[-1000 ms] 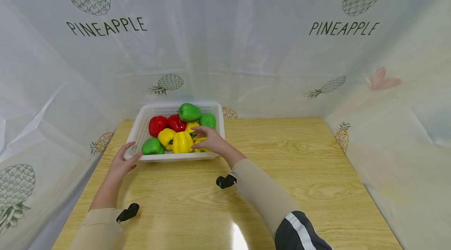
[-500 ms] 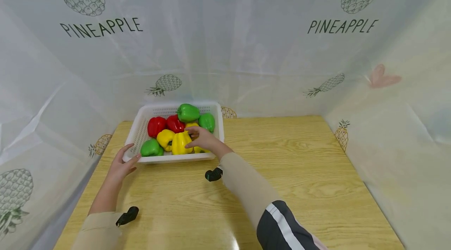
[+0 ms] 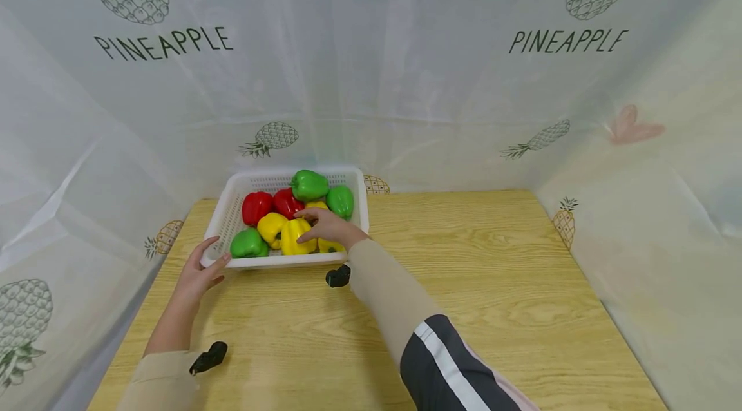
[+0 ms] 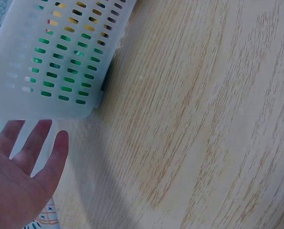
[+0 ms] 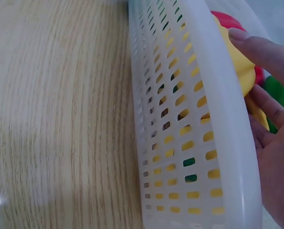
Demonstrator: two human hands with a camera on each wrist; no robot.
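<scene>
A white perforated plastic basket (image 3: pixel 313 258) holds red, yellow and green bell peppers. My right hand (image 3: pixel 330 227) reaches over its right front part. There the thumb lies across a yellow bell pepper (image 3: pixel 294 234) and the fingers go round its far side, partly hidden, as the right wrist view shows. My left hand (image 3: pixel 197 272) is at the basket's front left corner, its fingers spread and fairly straight, touching the edge. Left of the gripped pepper sits another yellow bell pepper (image 3: pixel 270 229), beside a green bell pepper (image 3: pixel 248 243).
The basket stands at the back left of a wooden table (image 3: pixel 464 282). Behind are two red bell peppers (image 3: pixel 257 207) and two green bell peppers (image 3: pixel 310 185). More yellow peppers lie partly under the right hand. A pineapple-print sheet (image 3: pixel 371 76) hangs round the back and sides.
My right hand has moved left across the basket, from the right side of the yellow bell pepper to over it, thumb and fingers now around it. My left hand has stayed at the corner.
</scene>
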